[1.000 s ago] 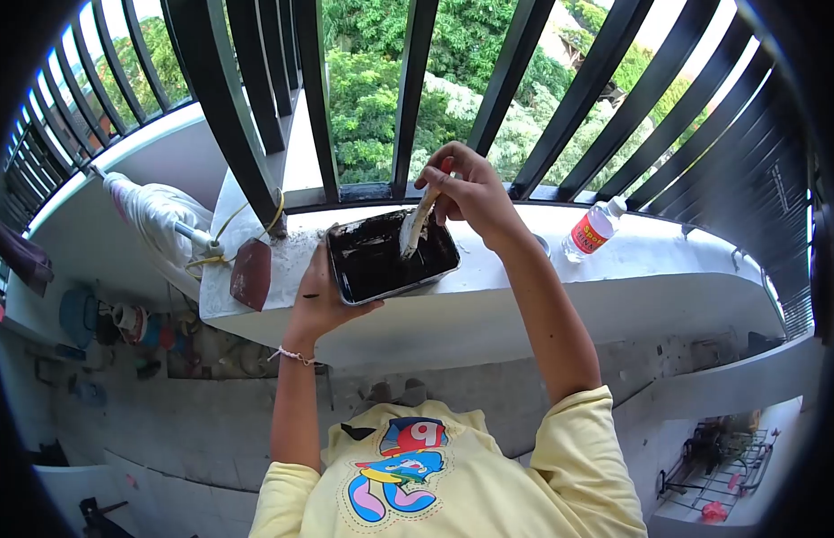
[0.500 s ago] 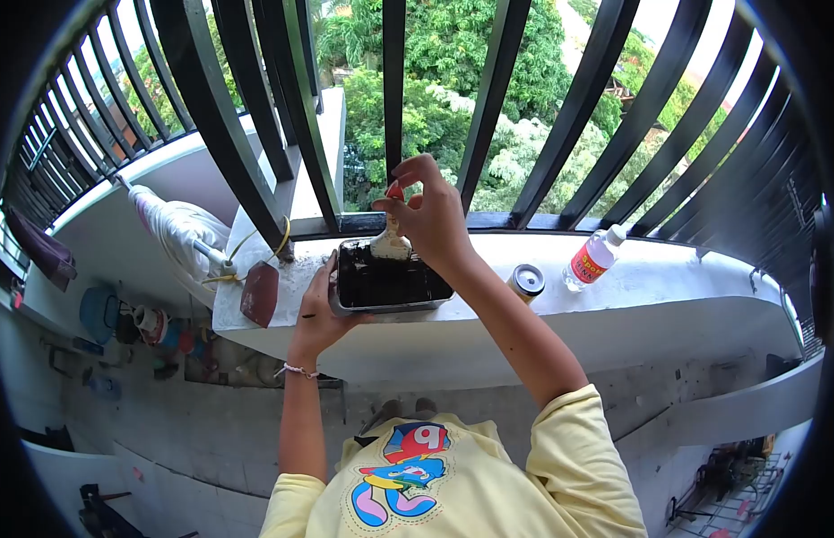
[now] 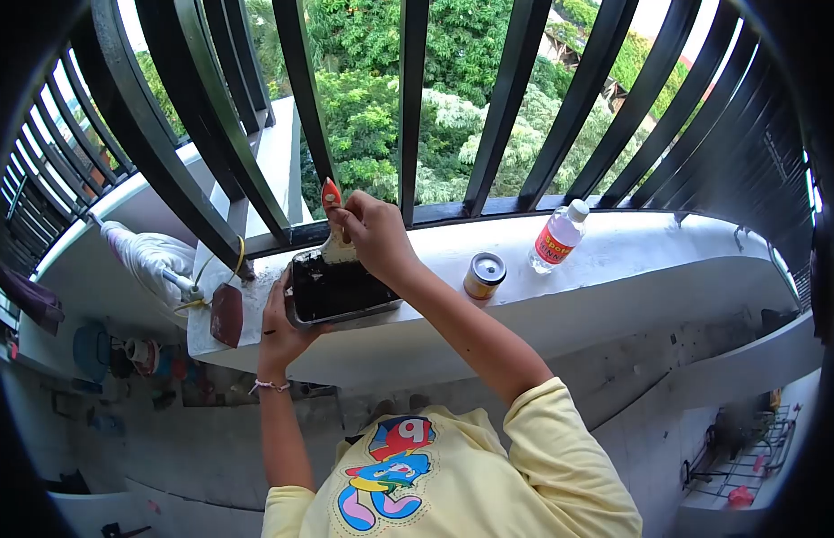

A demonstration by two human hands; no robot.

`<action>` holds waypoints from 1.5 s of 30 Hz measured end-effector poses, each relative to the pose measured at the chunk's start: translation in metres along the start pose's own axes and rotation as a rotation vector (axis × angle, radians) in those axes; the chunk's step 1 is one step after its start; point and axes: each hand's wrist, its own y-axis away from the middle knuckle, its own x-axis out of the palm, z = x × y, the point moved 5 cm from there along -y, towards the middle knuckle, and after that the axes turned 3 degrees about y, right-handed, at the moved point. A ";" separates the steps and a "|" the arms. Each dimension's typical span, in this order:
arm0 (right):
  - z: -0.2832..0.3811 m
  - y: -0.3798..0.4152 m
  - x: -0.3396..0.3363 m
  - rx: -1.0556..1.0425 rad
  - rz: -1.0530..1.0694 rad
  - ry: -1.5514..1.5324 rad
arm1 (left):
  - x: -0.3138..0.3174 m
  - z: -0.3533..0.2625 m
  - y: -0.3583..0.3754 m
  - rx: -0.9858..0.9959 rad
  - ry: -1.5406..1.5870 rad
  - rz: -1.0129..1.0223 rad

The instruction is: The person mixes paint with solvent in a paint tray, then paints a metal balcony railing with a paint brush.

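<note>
My left hand [image 3: 280, 334] is wrapped around the left side and underside of a rectangular metal tray [image 3: 358, 316] containing black paint, on the front edge of the white ledge. My right hand [image 3: 375, 235] grips a paintbrush [image 3: 332, 195] above the tray's far edge. The brush's red-orange handle sticks up past my fingers, and its pale, paint-smeared lower part points down into the tray. The bristle tips cannot be made out against the black paint.
Black railing bars [image 3: 412, 117] rise behind the white ledge [image 3: 435, 309]. A small can [image 3: 485, 275] and a clear bottle with a red label [image 3: 557, 240] stand to the right. Left are a reddish-brown flat piece [image 3: 227, 316], a yellow tie [image 3: 241, 257] and a white mop head [image 3: 146, 255].
The camera view has shifted, so the ledge items appear further left. My right hand now sits lower on the brush, exposing more of the red handle. My left hand still holds the tray.
</note>
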 end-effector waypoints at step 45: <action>-0.066 0.154 -0.237 0.007 -1.207 0.480 | -0.013 0.017 0.031 0.033 0.297 -0.199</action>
